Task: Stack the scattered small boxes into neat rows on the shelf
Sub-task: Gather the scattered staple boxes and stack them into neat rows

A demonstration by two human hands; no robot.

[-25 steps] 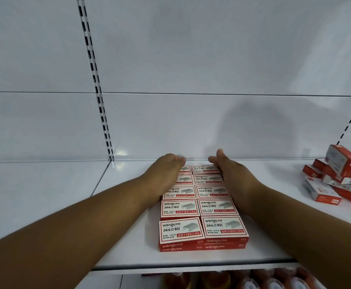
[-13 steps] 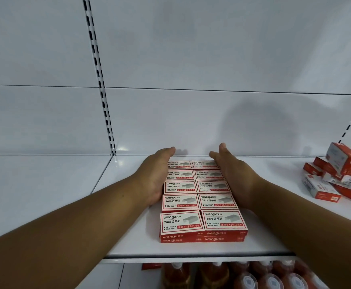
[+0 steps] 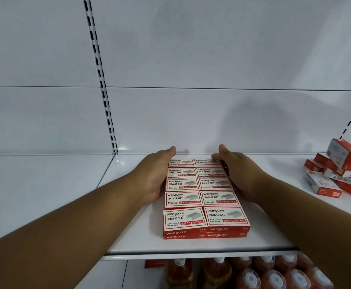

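Red and white staple boxes (image 3: 203, 197) lie in two neat columns, two layers high, in the middle of the white shelf (image 3: 191, 245). My left hand (image 3: 152, 178) lies flat against the left side of the block, fingers straight. On the block's right side my right hand (image 3: 240, 174) presses with straight fingers, thumb up near the back boxes. A loose heap of the same boxes (image 3: 339, 172) sits at the right end of the shelf, some tilted on others.
The shelf's white back panel (image 3: 191, 122) stands just behind the block. A slotted upright (image 3: 101, 84) marks the joint with the neighbouring shelf bay on the left. Bottles with white caps (image 3: 253, 274) fill the shelf below.
My left hand has slid off the top of the back boxes to the block's left side. The block of boxes looks straighter. The camera has moved a little.
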